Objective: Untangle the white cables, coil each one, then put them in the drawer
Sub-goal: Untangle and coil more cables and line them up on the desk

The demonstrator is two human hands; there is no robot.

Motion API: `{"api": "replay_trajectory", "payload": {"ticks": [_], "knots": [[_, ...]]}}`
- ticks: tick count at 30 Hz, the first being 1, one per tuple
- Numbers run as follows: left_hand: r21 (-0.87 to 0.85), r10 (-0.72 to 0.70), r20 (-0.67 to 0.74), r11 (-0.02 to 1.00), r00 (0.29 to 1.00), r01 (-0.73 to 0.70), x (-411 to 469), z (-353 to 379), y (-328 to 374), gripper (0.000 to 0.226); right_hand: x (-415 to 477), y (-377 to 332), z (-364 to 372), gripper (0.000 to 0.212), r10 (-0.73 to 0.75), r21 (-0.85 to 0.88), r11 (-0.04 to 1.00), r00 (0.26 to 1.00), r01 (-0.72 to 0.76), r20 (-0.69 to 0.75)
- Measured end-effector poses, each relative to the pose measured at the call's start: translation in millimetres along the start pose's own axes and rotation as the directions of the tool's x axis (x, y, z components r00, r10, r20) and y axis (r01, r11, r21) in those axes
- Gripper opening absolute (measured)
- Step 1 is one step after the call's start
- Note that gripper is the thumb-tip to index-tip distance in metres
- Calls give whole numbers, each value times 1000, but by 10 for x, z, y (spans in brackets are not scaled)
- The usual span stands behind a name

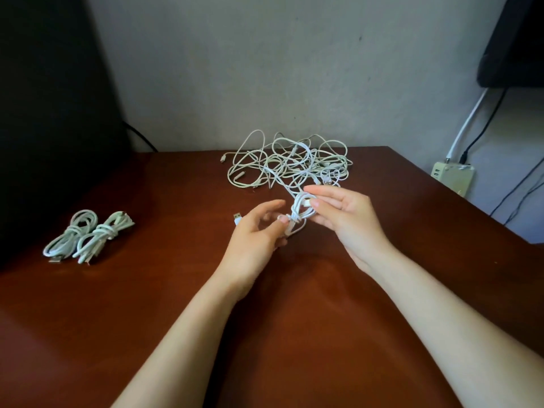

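A tangle of white cables point(290, 160) lies at the far middle of the brown table point(147, 304). One cable runs from it toward me into a small half-wound coil point(300, 212) held between both hands. My left hand point(256, 237) pinches the coil's lower end, and a USB plug point(237, 217) sticks out behind its fingers. My right hand point(344, 213) grips the coil's upper loops with thumb and fingers. Two finished coiled cables point(88, 235) lie side by side at the left of the table. No drawer is in view.
A dark panel point(50, 113) stands along the table's left edge. Past the right edge, a pale power strip point(453, 176) sits with black and white cords running up to a dark object point(518, 39) on the wall.
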State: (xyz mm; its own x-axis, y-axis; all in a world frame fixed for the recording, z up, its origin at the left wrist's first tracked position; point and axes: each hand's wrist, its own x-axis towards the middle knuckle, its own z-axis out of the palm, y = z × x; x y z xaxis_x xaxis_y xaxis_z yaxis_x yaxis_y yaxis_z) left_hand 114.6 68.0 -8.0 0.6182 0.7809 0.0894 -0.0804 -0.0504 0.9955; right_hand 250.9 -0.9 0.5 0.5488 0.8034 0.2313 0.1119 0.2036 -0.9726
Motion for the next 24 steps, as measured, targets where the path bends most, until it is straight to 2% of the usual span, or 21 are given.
{"api": "replay_trajectory", "payload": {"ticks": [4,8,12,16,20,24], "knots": [[-194,-126,-63,975,990,111,11,-72,31,23,10,13,-17,23,44,53,998,999,-43,-23],[-222,-138,-75,968,988,118,7,-104,61,29,7,11,0,22,54,60,997,999,-53,-10],[-24,-59,-89,998,994,57,29,-76,25,22,3,18,27,20,17,-14,1000,999,-18,-51],[208,42,-94,978,995,-21,30,-78,-9,13,12,33,86,18,7,-38,999,996,-10,-88],[503,167,-61,856,984,-114,18,-190,57,21,63,29,241,20,3,-137,991,999,-8,-38],[685,208,-20,715,978,-138,-24,-526,180,29,173,-28,526,20,3,-244,970,996,18,85]]}}
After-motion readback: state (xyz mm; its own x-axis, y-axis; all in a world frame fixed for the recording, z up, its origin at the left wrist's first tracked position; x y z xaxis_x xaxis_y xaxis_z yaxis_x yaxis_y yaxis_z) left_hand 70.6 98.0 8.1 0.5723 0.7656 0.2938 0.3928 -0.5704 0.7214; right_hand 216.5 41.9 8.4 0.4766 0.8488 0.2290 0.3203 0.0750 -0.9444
